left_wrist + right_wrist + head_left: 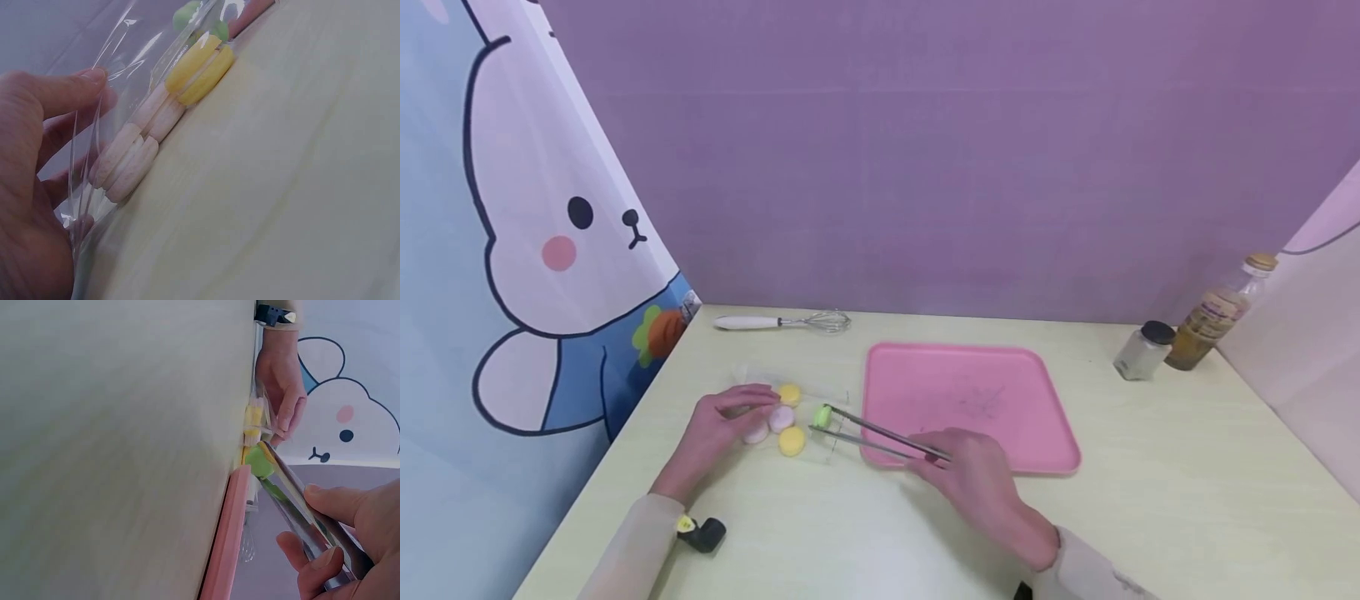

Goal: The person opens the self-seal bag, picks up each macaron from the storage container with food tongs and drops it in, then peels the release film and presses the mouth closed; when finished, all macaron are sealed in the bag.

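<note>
My left hand (724,423) pinches the edge of a clear plastic bag (128,59) between thumb and fingers. Inside the bag lie pale pink macarons (128,159) and yellow macarons (792,441), several in all. My right hand (976,477) grips metal tongs (889,434). Between the tongs' tips is a green macaron (823,416), at the right end of the bag. In the right wrist view the tongs' tips close around this green macaron (259,461), just past the tray's edge. The bag's exact outline is hard to make out from the head view.
A pink tray (1045,433) lies right of the bag, partly under my right hand. Behind the bag rests a whisk (748,322) with a white handle. At the far right stand a black-capped jar (1142,354) and a corked bottle (1213,317) of brownish liquid.
</note>
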The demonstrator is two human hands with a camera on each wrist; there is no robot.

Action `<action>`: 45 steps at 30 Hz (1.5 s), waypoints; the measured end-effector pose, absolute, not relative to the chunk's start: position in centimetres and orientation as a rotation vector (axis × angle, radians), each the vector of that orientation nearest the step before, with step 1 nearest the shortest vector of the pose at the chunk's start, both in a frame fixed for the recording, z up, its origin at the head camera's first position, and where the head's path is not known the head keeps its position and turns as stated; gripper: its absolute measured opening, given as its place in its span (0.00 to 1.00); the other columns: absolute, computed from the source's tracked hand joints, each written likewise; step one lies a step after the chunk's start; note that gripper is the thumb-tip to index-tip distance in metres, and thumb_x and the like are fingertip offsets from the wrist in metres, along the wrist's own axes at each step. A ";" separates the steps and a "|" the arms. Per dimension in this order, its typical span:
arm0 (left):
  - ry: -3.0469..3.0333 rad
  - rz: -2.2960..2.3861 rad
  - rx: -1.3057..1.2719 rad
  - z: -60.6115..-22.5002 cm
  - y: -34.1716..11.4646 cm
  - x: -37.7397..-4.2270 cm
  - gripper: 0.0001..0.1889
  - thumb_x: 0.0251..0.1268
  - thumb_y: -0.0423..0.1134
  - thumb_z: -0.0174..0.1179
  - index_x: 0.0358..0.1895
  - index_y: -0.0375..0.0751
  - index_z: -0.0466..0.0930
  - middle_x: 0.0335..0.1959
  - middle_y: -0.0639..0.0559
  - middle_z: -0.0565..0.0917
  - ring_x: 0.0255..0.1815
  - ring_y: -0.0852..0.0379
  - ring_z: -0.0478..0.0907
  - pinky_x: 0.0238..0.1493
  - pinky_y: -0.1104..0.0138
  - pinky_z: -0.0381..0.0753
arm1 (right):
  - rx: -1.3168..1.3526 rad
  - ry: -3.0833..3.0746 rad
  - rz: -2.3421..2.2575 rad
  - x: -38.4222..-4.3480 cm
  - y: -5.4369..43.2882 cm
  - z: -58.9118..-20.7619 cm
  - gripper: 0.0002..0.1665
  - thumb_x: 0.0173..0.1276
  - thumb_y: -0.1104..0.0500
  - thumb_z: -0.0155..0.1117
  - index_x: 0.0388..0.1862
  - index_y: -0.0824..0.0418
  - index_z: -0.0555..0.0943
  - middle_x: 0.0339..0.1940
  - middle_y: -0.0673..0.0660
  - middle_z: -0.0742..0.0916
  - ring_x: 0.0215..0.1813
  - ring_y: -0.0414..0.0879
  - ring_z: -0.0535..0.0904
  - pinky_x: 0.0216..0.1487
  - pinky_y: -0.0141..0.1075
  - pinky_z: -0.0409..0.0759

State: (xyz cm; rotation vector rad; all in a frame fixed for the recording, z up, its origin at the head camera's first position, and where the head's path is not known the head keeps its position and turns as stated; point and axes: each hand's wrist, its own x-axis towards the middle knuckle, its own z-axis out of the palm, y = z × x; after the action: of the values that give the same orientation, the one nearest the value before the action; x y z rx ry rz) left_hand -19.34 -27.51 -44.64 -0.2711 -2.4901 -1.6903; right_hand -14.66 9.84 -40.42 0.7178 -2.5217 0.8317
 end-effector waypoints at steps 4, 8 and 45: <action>-2.486 -1.700 -0.276 -44.6 -27.5 -19.3 0.11 0.67 0.40 0.69 0.50 0.44 0.89 0.59 0.47 0.83 0.64 0.51 0.74 0.75 0.43 0.54 | 0.716 -2.549 0.815 -15.3 8.8 -40.5 0.15 0.52 0.55 0.83 0.40 0.54 0.91 0.26 0.44 0.88 0.26 0.33 0.78 0.27 0.27 0.75; -2.472 -1.704 -0.296 -44.6 -27.5 -19.2 0.11 0.68 0.39 0.68 0.51 0.43 0.89 0.59 0.46 0.83 0.64 0.53 0.75 0.75 0.44 0.56 | 0.705 -2.578 0.842 -15.8 8.0 -40.5 0.15 0.53 0.55 0.82 0.41 0.54 0.91 0.28 0.46 0.89 0.26 0.32 0.77 0.27 0.28 0.74; -2.463 -1.708 -0.296 -44.6 -27.5 -19.2 0.11 0.67 0.39 0.68 0.50 0.44 0.89 0.58 0.50 0.84 0.63 0.56 0.75 0.73 0.49 0.59 | 0.645 -2.670 0.904 -16.4 7.5 -40.6 0.15 0.57 0.50 0.80 0.42 0.52 0.91 0.28 0.45 0.89 0.22 0.31 0.71 0.22 0.27 0.72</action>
State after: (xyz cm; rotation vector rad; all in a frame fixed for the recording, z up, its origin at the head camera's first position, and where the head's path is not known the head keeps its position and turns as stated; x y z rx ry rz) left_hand -19.18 -27.45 -44.58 -0.2964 -2.4631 -1.7076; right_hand -16.43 7.52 -40.62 0.6449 -2.6704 0.9041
